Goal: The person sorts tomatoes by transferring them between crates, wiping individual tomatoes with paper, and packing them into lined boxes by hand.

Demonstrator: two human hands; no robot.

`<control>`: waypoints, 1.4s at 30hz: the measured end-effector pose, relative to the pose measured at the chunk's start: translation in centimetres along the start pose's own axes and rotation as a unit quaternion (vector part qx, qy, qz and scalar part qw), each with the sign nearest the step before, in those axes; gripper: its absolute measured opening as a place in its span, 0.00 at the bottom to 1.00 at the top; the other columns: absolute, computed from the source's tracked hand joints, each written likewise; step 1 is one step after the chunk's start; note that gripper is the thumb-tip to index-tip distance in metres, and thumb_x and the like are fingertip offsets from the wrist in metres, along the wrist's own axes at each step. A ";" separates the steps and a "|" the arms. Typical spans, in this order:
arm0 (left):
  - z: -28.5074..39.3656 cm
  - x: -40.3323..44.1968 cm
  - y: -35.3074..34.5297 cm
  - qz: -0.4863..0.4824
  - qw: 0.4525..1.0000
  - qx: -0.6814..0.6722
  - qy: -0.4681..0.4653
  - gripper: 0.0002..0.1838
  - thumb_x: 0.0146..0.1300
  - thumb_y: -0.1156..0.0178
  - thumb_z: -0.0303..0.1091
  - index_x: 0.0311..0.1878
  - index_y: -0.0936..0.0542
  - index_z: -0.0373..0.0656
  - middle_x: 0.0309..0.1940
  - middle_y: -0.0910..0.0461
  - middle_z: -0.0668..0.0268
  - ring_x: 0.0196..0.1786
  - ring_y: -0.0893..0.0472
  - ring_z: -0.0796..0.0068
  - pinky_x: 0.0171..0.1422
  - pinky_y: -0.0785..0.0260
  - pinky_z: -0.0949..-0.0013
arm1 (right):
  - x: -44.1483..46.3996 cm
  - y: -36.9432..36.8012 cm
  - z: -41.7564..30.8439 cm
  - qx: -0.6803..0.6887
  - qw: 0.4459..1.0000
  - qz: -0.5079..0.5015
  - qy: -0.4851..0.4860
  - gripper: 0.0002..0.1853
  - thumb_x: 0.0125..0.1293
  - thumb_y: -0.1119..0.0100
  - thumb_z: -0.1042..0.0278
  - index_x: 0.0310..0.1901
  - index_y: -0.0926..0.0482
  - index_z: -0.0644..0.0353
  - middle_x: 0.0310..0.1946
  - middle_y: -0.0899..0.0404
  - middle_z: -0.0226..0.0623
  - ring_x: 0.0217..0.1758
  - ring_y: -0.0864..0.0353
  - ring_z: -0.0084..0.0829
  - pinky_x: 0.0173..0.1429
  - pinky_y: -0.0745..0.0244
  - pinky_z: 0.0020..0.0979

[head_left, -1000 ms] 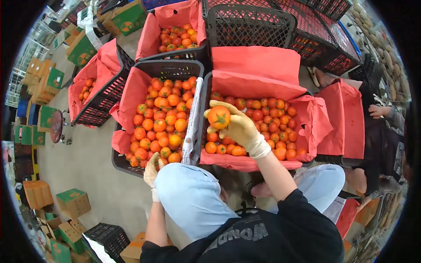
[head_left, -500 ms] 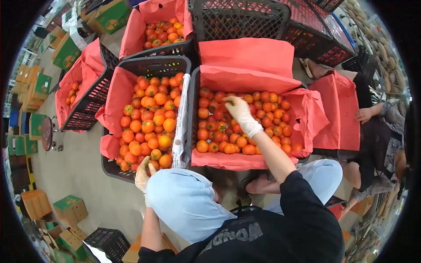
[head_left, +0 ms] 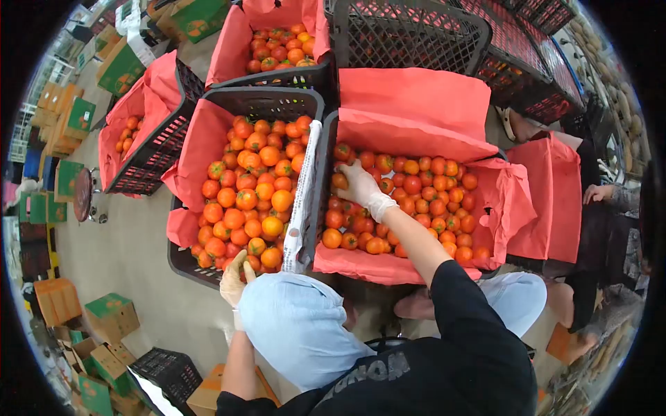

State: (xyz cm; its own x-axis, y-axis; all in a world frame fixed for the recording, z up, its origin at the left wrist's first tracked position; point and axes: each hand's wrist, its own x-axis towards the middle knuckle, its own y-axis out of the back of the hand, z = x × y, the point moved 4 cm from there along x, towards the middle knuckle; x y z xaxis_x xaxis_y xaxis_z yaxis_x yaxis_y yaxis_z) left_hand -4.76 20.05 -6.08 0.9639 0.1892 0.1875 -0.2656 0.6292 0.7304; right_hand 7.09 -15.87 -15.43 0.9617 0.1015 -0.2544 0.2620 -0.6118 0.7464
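Note:
My gloved right hand (head_left: 359, 185) reaches into the left part of a black crate lined with red paper (head_left: 409, 132), its fingers around an orange tomato (head_left: 339, 181). Many red and orange tomatoes (head_left: 423, 187) lie beneath and beside it. At the near edge of the left crate (head_left: 270, 102), my gloved left hand (head_left: 236, 281) rests by the rim, thumb and fingers apart, holding nothing that shows. Tomatoes (head_left: 246, 200) fill that crate, and a white strip (head_left: 300, 197) lies along its right side.
Behind stands another tomato crate (head_left: 322, 73); a tilted crate (head_left: 156, 149) is at the left. Stacked black crates (head_left: 517, 62) rise at the back right. A co-worker's hand (head_left: 598, 193) shows at the right. Cardboard boxes (head_left: 112, 319) lie at the lower left.
My right hand first lowered from holding up a tomato, then moved left within the right crate and closed on a tomato. My left hand stays by the left crate. The view has shifted.

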 end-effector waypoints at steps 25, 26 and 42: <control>0.7 0.6 0.8 -0.026 0.998 0.036 -0.035 0.13 0.62 0.37 0.37 0.48 0.16 0.45 0.39 0.15 0.59 0.44 0.16 0.60 0.51 0.24 0.61 | -11.9 8.2 -7.6 0.862 0.487 -0.132 0.052 0.46 0.63 0.50 0.26 0.73 0.43 0.50 0.59 0.30 0.70 0.38 0.14 0.39 0.35 0.20 0.24; 0.6 0.5 0.7 -0.018 0.999 0.023 -0.040 0.13 0.61 0.37 0.38 0.48 0.16 0.45 0.40 0.15 0.59 0.44 0.16 0.60 0.51 0.24 0.61 | -12.4 8.6 -8.4 0.854 0.497 -0.138 0.069 0.44 0.65 0.53 0.28 0.73 0.42 0.52 0.59 0.27 0.64 0.38 0.16 0.35 0.36 0.20 0.23; 27.7 8.6 -2.4 -0.505 0.774 -0.239 -0.299 0.33 0.61 0.34 0.29 0.70 0.33 0.40 0.64 0.27 0.61 0.66 0.28 0.72 0.72 0.37 0.66 | -16.4 12.5 -9.8 0.914 0.382 -0.132 0.039 0.30 0.74 0.53 0.45 0.69 0.36 0.57 0.62 0.31 0.61 0.32 0.23 0.35 0.37 0.19 0.27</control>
State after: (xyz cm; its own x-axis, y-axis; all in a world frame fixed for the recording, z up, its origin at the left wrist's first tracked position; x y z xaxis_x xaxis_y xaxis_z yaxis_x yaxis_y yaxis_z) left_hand 4.69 -0.70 11.99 0.4844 -0.8731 0.0545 0.7889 0.4629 0.4041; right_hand -4.67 -17.45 4.12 0.9393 0.3278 -0.1008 -0.0752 -0.0899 -0.9931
